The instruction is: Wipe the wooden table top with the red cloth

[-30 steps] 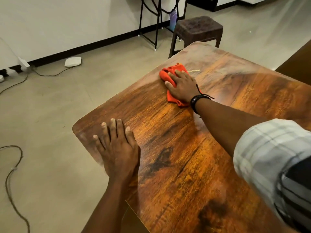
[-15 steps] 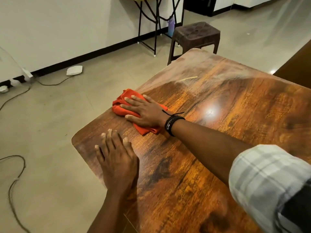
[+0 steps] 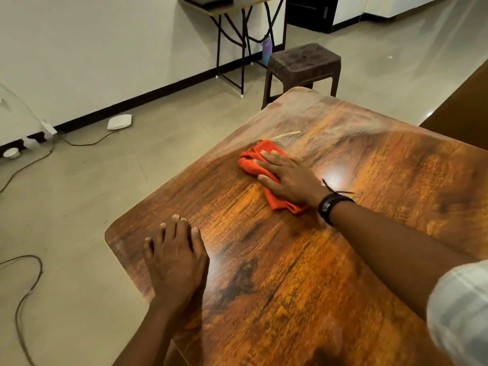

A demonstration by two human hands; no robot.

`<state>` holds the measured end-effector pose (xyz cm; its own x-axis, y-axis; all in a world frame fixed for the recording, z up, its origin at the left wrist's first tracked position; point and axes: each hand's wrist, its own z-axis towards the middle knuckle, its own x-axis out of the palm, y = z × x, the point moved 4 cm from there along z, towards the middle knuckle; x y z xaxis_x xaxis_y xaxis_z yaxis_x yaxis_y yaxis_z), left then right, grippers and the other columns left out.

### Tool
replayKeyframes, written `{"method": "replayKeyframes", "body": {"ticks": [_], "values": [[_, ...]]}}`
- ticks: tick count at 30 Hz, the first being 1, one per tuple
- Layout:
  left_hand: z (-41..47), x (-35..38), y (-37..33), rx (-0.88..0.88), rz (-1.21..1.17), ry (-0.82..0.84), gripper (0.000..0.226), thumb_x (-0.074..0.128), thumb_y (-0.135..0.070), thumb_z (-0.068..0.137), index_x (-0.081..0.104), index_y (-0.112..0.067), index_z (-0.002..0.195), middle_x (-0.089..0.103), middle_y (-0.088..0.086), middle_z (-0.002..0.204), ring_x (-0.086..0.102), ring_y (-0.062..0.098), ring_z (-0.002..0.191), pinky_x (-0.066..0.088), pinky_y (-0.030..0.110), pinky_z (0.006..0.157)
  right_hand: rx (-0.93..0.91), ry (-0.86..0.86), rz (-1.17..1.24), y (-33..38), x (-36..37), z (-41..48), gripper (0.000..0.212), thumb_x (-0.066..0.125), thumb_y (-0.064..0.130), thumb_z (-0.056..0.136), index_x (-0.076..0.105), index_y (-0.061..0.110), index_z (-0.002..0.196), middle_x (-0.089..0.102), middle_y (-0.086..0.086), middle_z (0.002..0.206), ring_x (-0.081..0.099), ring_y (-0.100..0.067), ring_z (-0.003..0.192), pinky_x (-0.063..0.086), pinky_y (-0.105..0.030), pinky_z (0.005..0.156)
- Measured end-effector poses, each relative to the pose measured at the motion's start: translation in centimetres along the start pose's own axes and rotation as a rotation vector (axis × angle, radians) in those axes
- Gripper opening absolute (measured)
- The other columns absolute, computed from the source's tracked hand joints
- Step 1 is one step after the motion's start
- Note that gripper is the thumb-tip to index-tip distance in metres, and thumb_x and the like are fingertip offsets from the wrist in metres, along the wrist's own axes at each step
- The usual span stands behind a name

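Observation:
The wooden table top point(image 3: 303, 273) fills the lower right of the view, glossy with dark grain. A crumpled red cloth point(image 3: 257, 159) lies on it near the left edge, toward the far half. My right hand point(image 3: 290, 178) presses flat on the cloth, fingers spread and pointing left, a black band at the wrist. Part of the cloth is hidden under the palm. My left hand point(image 3: 174, 257) rests flat on the table near its front left corner, fingers together, holding nothing.
A thin pale strip point(image 3: 286, 134) lies on the table just beyond the cloth. A brown plastic stool point(image 3: 303, 64) stands at the far corner, a black-legged side table point(image 3: 232, 11) behind it. Cables point(image 3: 29, 286) and a white device point(image 3: 119, 122) lie on the floor at left.
My right hand slid the cloth from the far part of the table toward the near left edge, then back away and to the right. My left hand stayed planted.

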<state>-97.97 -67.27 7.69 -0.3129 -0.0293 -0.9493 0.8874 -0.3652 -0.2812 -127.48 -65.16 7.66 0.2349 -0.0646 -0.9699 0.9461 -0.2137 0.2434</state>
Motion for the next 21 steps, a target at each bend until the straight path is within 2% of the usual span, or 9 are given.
{"method": "replayKeyframes", "body": {"ticks": [2,3,6,8,9,13,16,21], "values": [[1.5,0.1,-1.4,-0.039,-0.018,0.026,0.04,0.032,-0.048,0.098,0.052,-0.014,0.105,0.058,0.01,0.114,0.05,0.029,0.109,0.036,0.05,0.103,0.039,-0.023,-0.013,-1.8,-0.4,-1.7,0.07,0.011,0.069,0.091,0.024,0.043,0.155,0.018,0.009,0.165,0.012,-0.011,0.153,0.012,-0.041,0.124],[2.2,0.5,-2.6,-0.039,-0.018,0.039,0.04,0.035,-0.048,0.099,0.05,-0.013,0.109,0.055,0.011,0.116,0.047,0.029,0.112,0.034,0.05,0.106,0.041,-0.029,-0.013,-2.3,-0.5,-2.3,0.075,0.007,0.07,0.087,0.024,0.043,0.155,0.018,0.01,0.165,0.011,-0.011,0.153,0.012,-0.041,0.124],[3.1,2.7,-6.6,0.082,-0.037,0.084,0.059,0.028,-0.054,0.101,0.034,-0.013,0.143,0.036,0.008,0.15,0.027,0.026,0.143,0.011,0.047,0.124,0.018,-0.022,0.004,-2.9,-0.4,-2.5,0.075,0.007,0.07,0.087,0.023,0.043,0.155,0.014,0.012,0.165,0.009,-0.01,0.154,0.012,-0.043,0.124],[3.4,4.1,-8.1,0.21,-0.034,0.101,0.065,0.015,-0.058,0.1,0.019,-0.024,0.155,0.018,0.0,0.163,0.007,0.019,0.152,-0.004,0.042,0.124,0.0,-0.023,0.01,-3.2,-0.5,-1.9,0.072,0.009,0.069,0.088,0.023,0.044,0.154,0.014,0.012,0.165,0.009,-0.009,0.153,0.011,-0.042,0.124],[3.5,4.6,-8.2,0.238,-0.029,0.111,0.064,0.011,-0.059,0.1,0.015,-0.027,0.156,0.014,-0.003,0.165,0.002,0.016,0.153,-0.006,0.041,0.124,-0.011,-0.023,0.008,-3.2,-0.5,-1.5,0.071,0.01,0.068,0.089,0.024,0.044,0.154,0.014,0.012,0.165,0.009,-0.009,0.153,0.011,-0.041,0.123],[3.4,4.3,-8.2,0.22,-0.039,0.08,0.058,0.017,-0.054,0.104,0.019,-0.03,0.156,0.016,-0.006,0.165,0.005,0.014,0.154,0.002,0.045,0.125,0.01,-0.03,-0.028,-3.3,-0.7,1.4,0.062,0.019,0.063,0.095,0.026,0.044,0.153,0.016,0.012,0.165,0.011,-0.01,0.153,0.011,-0.039,0.121],[3.4,4.3,-8.5,0.217,-0.053,0.1,0.057,0.019,-0.054,0.104,0.017,-0.03,0.156,0.014,-0.007,0.166,0.002,0.013,0.154,0.001,0.045,0.125,0.02,-0.018,-0.021,-3.4,-0.9,5.9,0.053,0.03,0.054,0.103,0.023,0.043,0.155,0.015,0.009,0.166,0.01,-0.013,0.154,0.009,-0.042,0.122],[3.5,4.2,-8.3,0.201,-0.055,0.081,0.065,0.014,-0.055,0.103,0.012,-0.02,0.158,0.01,-0.002,0.166,-0.002,0.013,0.154,-0.002,0.042,0.125,0.127,0.013,-0.019,-2.1,-0.7,13.1,0.055,0.028,0.051,0.104,0.021,0.038,0.156,0.01,0.005,0.167,0.007,-0.017,0.154,0.006,-0.047,0.121]]}}
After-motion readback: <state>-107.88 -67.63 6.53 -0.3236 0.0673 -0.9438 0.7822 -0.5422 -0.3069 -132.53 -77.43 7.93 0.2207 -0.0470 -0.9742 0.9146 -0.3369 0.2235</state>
